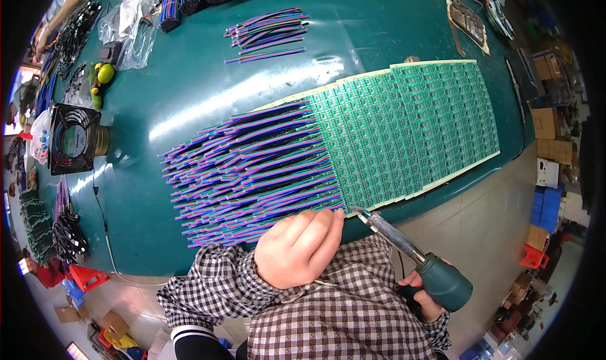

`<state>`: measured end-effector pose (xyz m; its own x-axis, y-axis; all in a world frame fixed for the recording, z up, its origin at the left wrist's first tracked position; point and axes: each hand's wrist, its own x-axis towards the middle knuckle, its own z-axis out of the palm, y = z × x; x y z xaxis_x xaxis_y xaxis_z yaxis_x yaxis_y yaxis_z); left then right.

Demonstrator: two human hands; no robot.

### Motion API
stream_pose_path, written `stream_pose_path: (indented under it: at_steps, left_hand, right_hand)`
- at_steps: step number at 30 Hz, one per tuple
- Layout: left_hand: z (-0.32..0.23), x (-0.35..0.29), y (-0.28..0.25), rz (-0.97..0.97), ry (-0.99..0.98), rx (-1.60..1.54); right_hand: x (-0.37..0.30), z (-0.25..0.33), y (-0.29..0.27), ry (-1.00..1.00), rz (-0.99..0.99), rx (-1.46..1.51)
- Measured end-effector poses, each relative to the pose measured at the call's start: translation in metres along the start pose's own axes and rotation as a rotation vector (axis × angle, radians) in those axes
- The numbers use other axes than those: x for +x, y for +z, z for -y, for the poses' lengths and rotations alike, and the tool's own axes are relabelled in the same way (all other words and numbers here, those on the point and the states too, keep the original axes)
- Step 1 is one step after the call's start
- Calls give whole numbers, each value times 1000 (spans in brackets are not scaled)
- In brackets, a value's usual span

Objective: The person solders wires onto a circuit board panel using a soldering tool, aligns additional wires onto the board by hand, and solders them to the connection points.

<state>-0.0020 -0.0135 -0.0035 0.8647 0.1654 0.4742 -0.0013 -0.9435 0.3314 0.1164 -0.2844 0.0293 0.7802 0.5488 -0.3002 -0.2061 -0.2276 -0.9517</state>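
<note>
My left hand (297, 249) is closed in a pinch at the near edge of the green circuit board panels (404, 133), on the end of a multicoloured ribbon wire (322, 206); the fingers hide most of the grip. In my right hand (426, 297) is a soldering iron (445, 281) with a dark green, gun-shaped handle. Its metal tip rests at or just above the panel's near edge, beside my left fingertips. Many ribbon wires (246, 171) in blue, black, pink and green lie in rows leftward from the panels.
Loose wires (268, 32) lie farther back on the green table (189, 82). A black fan (74, 139) stands at the left, with a cable. Wire bundles (170, 10) and a plastic bag (132, 22) are at the far left. A worn metal tray (467, 22) sits far right.
</note>
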Motion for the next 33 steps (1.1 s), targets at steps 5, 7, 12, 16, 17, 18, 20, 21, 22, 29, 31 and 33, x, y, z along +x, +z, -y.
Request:
stream_pose_path:
  at_steps: [5,7,12,16,17,18,20,21,22,29,31,33]
  left_hand:
    - [1,-1,-1,45,25,37]
    - [1,-1,-2,50,23,38]
    - [0,0,0,10,7,2]
    - [0,1,-1,21,5,-1]
    - [0,1,-1,22,7,2]
    - [0,1,-2,22,8,1]
    - [0,0,-3,59,22,45]
    - [0,0,-2,59,22,45]
    - [0,1,-1,33,17,30]
    - [0,2,-1,15,-5,-4]
    - [1,1,-3,38,12,17]
    - [2,1,-4,60,28,38]
  right_hand:
    - [4,2,2,-45,28,-181]
    - [5,2,1,-36,34,-179]
    - [2,0,0,-12,29,-155]
    - [1,2,4,26,8,-71]
    - [1,3,5,32,-3,-28]
    - [0,1,2,32,-4,-28]
    - [-2,-2,-5,4,29,-111]
    - [-1,0,-1,4,29,-111]
    - [1,7,8,22,-11,-35]
    - [2,7,7,39,-16,13]
    - [-1,-4,-6,20,14,-56]
    - [-3,-7,-10,1,45,-126]
